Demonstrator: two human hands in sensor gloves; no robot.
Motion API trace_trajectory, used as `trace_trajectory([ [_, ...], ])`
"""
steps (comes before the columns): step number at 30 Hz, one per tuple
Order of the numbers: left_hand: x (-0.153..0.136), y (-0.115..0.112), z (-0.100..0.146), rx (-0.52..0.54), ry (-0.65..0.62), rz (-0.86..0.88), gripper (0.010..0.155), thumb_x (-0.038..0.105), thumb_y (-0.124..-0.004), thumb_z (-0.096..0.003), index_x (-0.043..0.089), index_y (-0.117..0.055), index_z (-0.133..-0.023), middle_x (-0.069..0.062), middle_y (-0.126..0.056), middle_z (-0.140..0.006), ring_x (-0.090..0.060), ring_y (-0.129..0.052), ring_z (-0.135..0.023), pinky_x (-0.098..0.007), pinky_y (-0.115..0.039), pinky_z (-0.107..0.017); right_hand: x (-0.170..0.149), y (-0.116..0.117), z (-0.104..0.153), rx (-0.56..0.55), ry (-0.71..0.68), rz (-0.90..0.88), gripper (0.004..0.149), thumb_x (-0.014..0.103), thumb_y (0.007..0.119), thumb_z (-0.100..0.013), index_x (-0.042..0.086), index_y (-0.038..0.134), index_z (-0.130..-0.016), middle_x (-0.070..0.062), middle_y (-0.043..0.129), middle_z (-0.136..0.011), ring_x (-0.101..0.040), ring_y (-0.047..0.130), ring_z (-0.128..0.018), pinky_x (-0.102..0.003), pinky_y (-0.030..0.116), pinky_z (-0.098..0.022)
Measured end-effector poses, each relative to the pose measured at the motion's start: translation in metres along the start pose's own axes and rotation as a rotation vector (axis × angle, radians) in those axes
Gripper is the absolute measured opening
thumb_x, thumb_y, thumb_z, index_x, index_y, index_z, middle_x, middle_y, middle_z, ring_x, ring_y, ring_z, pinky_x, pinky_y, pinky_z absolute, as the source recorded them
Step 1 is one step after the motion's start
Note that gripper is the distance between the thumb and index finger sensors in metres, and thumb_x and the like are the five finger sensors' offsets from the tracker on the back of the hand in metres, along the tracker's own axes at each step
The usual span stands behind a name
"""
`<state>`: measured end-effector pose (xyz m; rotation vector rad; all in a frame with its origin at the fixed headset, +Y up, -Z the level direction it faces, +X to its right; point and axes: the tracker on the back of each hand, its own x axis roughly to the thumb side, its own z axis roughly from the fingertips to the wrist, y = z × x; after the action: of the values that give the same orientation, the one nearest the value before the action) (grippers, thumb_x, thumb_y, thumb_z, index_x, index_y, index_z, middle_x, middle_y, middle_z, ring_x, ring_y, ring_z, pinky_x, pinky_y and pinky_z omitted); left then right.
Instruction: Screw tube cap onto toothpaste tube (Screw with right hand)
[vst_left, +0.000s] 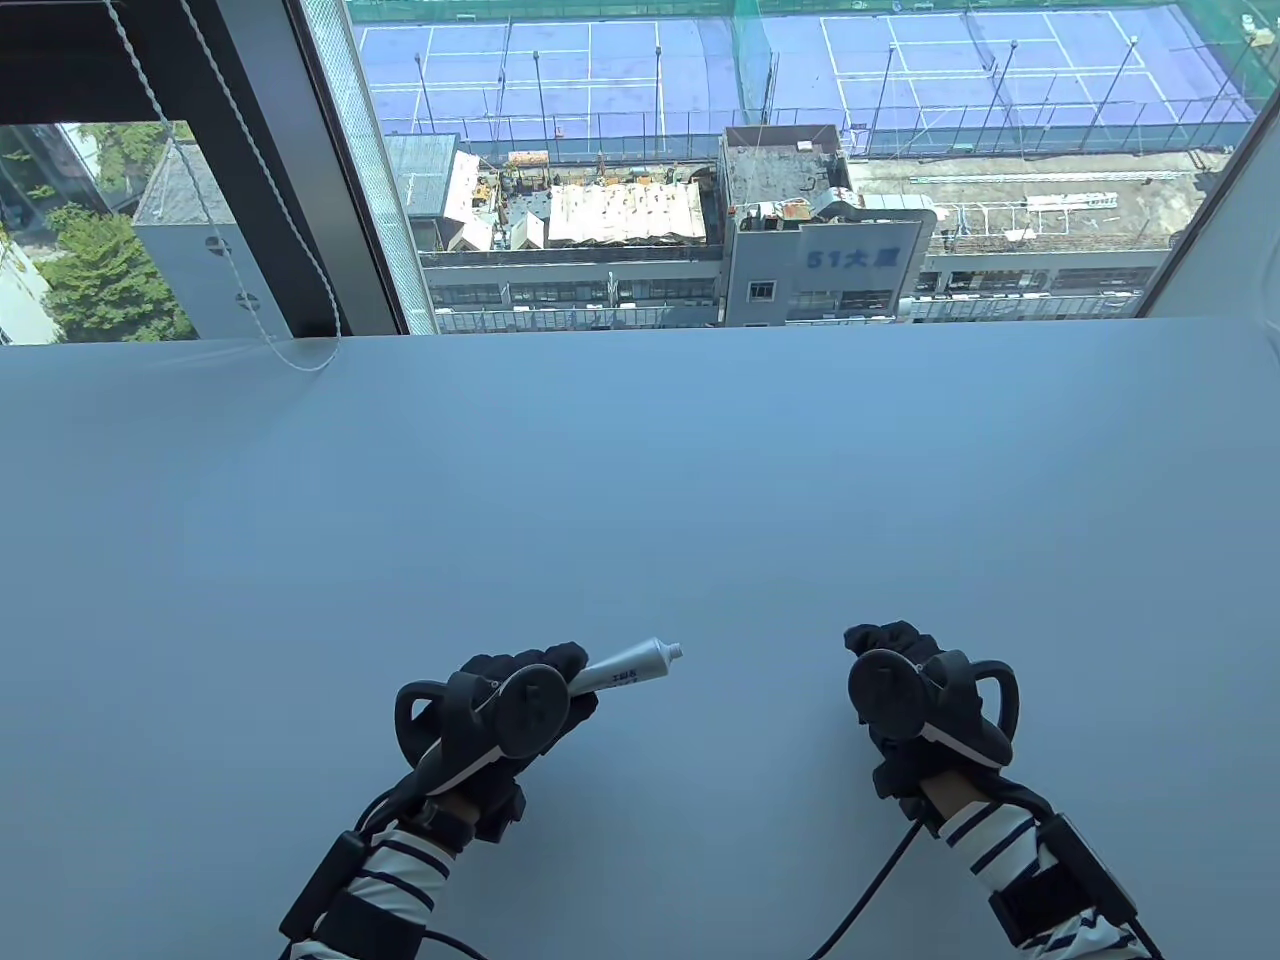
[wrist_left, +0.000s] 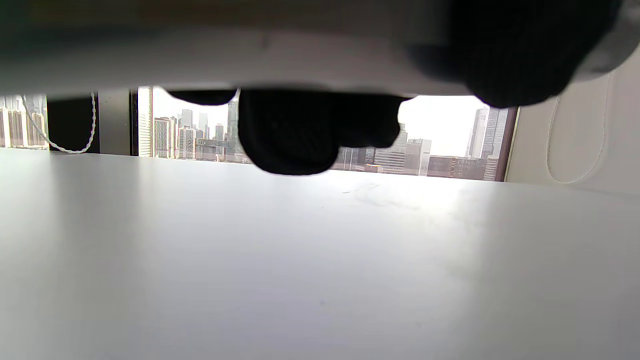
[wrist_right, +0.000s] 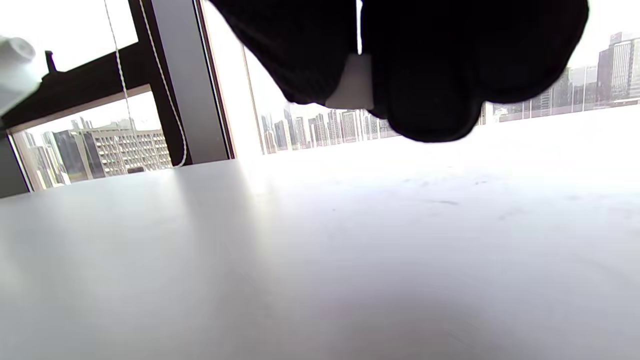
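Note:
My left hand (vst_left: 545, 680) grips a white toothpaste tube (vst_left: 628, 668) above the table, its bare threaded nozzle pointing right and slightly away. In the left wrist view the tube (wrist_left: 240, 62) is a blurred white band across the top, with my fingers (wrist_left: 290, 135) curled under it. My right hand (vst_left: 885, 645) is to the right of the nozzle, well apart from it, fingers curled. The table view hides what it holds. In the right wrist view my fingers (wrist_right: 430, 75) pinch a small white cap (wrist_right: 354, 85), and the tube's nozzle (wrist_right: 15, 65) shows at the far left.
The white table (vst_left: 640, 480) runs back to a large window. A blind cord (vst_left: 290, 355) lies on its far left edge. Cables trail from both wrists at the near edge.

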<state>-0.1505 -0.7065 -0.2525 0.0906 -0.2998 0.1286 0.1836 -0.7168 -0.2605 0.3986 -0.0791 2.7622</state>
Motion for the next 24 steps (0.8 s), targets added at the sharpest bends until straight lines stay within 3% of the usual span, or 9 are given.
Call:
trace_trajectory([
  [6,0.016,0.010,0.007,0.064,-0.071,0.009,0.070,0.070,-0.080,-0.0380,0.031,-0.069,-0.096,-0.006,-0.085,-0.087,-0.028,-0.091,-0.076,-0.045,-0.074,-0.067,0.007,-0.009,0.010,-0.174,-0.046,-0.631,0.036,0.010,0.080,-0.052,0.000,0.076,-0.087,-0.029,0.082,-0.081,-0.044,0.091,-0.063,-0.061,0.075,-0.049],
  [10,0.024,0.013,0.010,0.087,-0.107,0.014,0.070,0.070,-0.080,-0.0380,0.031,-0.068,-0.096,-0.006,-0.085,-0.087,-0.028,-0.091,-0.076,-0.045,-0.074,-0.067,0.008,-0.001,0.014,-0.209,-0.018,-0.870,0.036,0.013,0.081,-0.052,0.000,0.078,-0.085,-0.027,0.086,-0.076,-0.040,0.094,-0.059,-0.060,0.079,-0.046],
  [19,0.034,0.012,0.013,0.090,-0.155,-0.002,0.070,0.070,-0.080,-0.0379,0.032,-0.068,-0.096,-0.006,-0.085,-0.087,-0.028,-0.091,-0.077,-0.045,-0.074,-0.067,0.013,0.020,0.013,-0.099,-0.060,-1.068,0.035,0.014,0.082,-0.052,0.001,0.079,-0.085,-0.026,0.087,-0.077,-0.039,0.096,-0.060,-0.058,0.081,-0.047],
  [24,0.038,0.009,0.013,0.073,-0.174,-0.026,0.070,0.070,-0.080,-0.0378,0.032,-0.069,-0.096,-0.006,-0.085,-0.087,-0.028,-0.091,-0.077,-0.045,-0.074,-0.067,0.023,0.022,0.014,-0.112,-0.116,-1.092,0.035,0.014,0.082,-0.052,0.002,0.079,-0.085,-0.025,0.088,-0.077,-0.039,0.097,-0.061,-0.058,0.081,-0.048],
])
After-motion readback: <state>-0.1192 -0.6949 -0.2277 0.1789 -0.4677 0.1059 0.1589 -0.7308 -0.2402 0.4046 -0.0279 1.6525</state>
